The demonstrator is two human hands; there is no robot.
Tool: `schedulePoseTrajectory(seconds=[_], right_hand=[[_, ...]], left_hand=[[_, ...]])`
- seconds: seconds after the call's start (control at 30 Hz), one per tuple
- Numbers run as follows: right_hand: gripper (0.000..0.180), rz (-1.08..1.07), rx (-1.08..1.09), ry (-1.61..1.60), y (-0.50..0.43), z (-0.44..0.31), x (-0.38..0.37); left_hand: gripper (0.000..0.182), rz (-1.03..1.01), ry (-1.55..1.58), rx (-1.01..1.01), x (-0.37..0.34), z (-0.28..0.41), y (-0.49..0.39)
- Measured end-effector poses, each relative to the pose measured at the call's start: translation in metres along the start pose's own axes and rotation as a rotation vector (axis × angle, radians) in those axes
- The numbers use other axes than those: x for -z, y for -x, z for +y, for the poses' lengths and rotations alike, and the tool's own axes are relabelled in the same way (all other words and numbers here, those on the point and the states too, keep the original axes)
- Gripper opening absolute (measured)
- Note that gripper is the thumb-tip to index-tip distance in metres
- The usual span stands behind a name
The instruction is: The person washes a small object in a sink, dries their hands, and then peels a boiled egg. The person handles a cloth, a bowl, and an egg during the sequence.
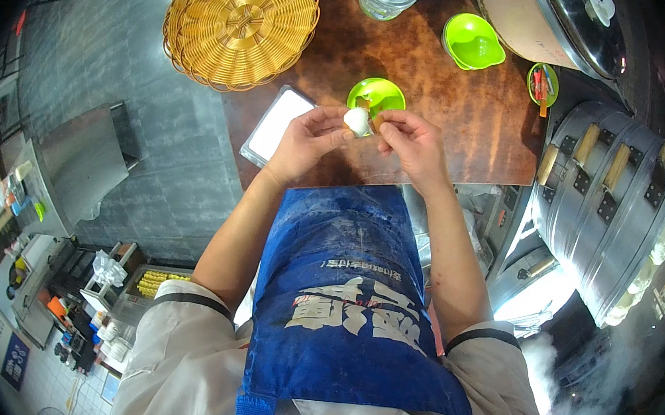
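Observation:
My left hand (310, 139) holds a white, mostly peeled egg (356, 121) between its thumb and fingers. Brown shell still shows along the egg's edges. Beside it, my right hand (413, 144) pinches a piece of brown eggshell (377, 122) between thumb and forefinger, close to the egg. Both hands are above the near part of a brown wooden table (481, 156). Just beyond the fingers stands a small green bowl (396, 96), its near side partly hidden by the hands. A white flat tablet-like object (279, 123) lies left of the bowl, next to my left hand.
A round wicker basket (239, 24) sits at the table's far left. Further back are a lidded plastic tub (388, 0), green bowls (473, 41) and a small green dish of pens (541, 86). Stacked metal steamers (597, 167) stand at right, with steam (592, 376) nearby.

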State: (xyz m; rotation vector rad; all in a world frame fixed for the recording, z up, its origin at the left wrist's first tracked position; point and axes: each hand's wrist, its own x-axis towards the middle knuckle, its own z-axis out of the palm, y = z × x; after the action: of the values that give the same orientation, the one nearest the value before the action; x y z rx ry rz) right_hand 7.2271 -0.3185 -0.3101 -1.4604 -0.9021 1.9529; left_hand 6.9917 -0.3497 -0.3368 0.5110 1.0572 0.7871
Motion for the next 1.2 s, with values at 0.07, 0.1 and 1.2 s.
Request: schedulePoseTrajectory(seconds=[0.07,0.1,1.2], right_hand=[[0.035,-0.001,0.053,0.075,-0.001,-0.001,-0.002],[0.037,-0.013,0.103,0.124,-0.001,-0.001,-0.002],[0.034,-0.076,0.083,-0.083,0.005,-0.009,-0.004]], left_hand=[[0.046,0.008,0.004,0.033,0.001,-0.001,0.000],[0.047,0.009,0.012,0.044,0.001,-0.001,0.000],[0.047,-0.148,0.316,0.112,0.001,0.003,0.008]])
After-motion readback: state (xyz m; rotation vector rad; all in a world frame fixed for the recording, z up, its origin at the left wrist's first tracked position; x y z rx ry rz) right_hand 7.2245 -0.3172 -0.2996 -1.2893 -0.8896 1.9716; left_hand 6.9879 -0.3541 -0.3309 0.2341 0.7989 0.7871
